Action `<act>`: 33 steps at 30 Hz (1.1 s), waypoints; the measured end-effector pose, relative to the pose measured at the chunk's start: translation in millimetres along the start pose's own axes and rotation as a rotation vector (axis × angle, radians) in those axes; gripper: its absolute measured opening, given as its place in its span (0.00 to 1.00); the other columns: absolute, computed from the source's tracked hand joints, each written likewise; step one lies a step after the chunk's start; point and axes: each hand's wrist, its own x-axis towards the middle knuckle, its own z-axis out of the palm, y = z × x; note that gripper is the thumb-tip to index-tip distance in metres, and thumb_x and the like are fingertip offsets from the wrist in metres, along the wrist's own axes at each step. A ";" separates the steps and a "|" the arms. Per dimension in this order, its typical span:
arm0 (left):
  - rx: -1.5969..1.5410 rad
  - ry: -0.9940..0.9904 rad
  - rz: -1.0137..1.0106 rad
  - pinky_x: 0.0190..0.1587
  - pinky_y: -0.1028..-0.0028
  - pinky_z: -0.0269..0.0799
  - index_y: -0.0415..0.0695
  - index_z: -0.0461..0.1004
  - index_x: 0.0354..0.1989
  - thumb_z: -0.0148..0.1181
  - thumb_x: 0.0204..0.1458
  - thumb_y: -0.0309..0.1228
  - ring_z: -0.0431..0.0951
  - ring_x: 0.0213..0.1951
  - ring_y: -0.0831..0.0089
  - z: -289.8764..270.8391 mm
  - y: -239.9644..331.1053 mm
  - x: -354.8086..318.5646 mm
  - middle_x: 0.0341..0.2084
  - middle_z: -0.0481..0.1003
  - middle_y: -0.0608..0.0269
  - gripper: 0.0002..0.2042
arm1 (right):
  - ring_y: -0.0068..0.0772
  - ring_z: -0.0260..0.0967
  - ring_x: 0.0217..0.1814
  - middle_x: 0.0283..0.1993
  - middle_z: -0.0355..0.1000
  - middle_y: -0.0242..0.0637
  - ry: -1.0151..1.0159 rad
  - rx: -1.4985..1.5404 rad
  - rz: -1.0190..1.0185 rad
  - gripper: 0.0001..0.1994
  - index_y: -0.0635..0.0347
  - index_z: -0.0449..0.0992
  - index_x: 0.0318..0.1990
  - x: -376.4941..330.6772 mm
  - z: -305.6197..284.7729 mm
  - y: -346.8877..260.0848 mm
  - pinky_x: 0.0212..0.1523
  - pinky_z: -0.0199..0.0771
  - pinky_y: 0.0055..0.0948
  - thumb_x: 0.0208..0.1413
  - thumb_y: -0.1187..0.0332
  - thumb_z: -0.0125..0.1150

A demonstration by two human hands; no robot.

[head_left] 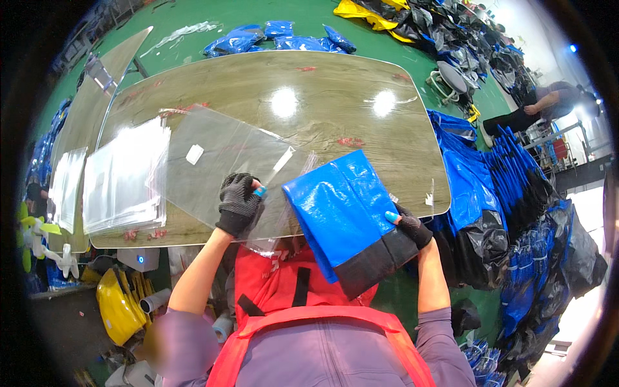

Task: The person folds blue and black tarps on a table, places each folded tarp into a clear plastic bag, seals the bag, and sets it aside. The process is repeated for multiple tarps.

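My left hand (238,203), in a black fingerless glove, grips the near edge of a clear plastic bag (219,164) that lies flat on the wooden table (335,109). My right hand (409,226), gloved the same way, holds a folded blue and black item (345,219) by its right side. The folded item is tilted, with its blue end at the mouth of the clear bag and its black end hanging over the table's near edge.
A stack of clear bags (122,177) lies at the table's left. Blue and black folded items (516,193) are heaped to the right, more blue packs (277,37) lie on the green floor beyond. Another person (541,106) crouches at far right.
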 end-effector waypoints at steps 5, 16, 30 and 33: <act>-0.186 -0.122 0.050 0.42 0.61 0.66 0.41 0.72 0.28 0.59 0.46 0.30 0.73 0.36 0.53 -22.9 13.9 4.8 0.27 0.73 0.53 0.06 | 0.31 0.66 0.53 0.51 0.70 0.42 -0.023 -0.338 -0.006 0.29 0.67 0.65 0.58 17.5 74.1 24.1 0.53 0.68 0.31 0.54 0.57 0.64; 0.061 -0.069 0.225 0.45 0.63 0.68 0.39 0.72 0.30 0.57 0.53 0.29 0.74 0.39 0.55 -64.3 40.6 -35.5 0.35 0.73 0.51 0.06 | 0.22 0.65 0.20 0.22 0.70 0.31 -0.242 -0.250 0.049 0.18 0.58 0.78 0.37 146.9 104.3 -16.5 0.19 0.60 0.22 0.55 0.50 0.59; 0.187 -0.128 0.203 0.60 0.55 0.59 0.41 0.71 0.48 0.59 0.50 0.33 0.67 0.55 0.47 -53.6 44.1 -44.0 0.50 0.70 0.48 0.17 | 0.20 0.67 0.30 0.31 0.70 0.29 -0.259 -0.184 0.183 0.24 0.56 0.73 0.43 102.4 111.1 -14.0 0.30 0.69 0.24 0.50 0.47 0.66; 0.234 -0.027 0.136 0.62 0.54 0.56 0.41 0.70 0.50 0.57 0.51 0.33 0.64 0.57 0.45 -46.4 40.3 -50.8 0.51 0.70 0.46 0.18 | 0.21 0.67 0.30 0.29 0.71 0.30 -0.161 -0.344 -0.175 0.21 0.59 0.75 0.39 102.3 119.0 -8.9 0.30 0.69 0.24 0.48 0.51 0.70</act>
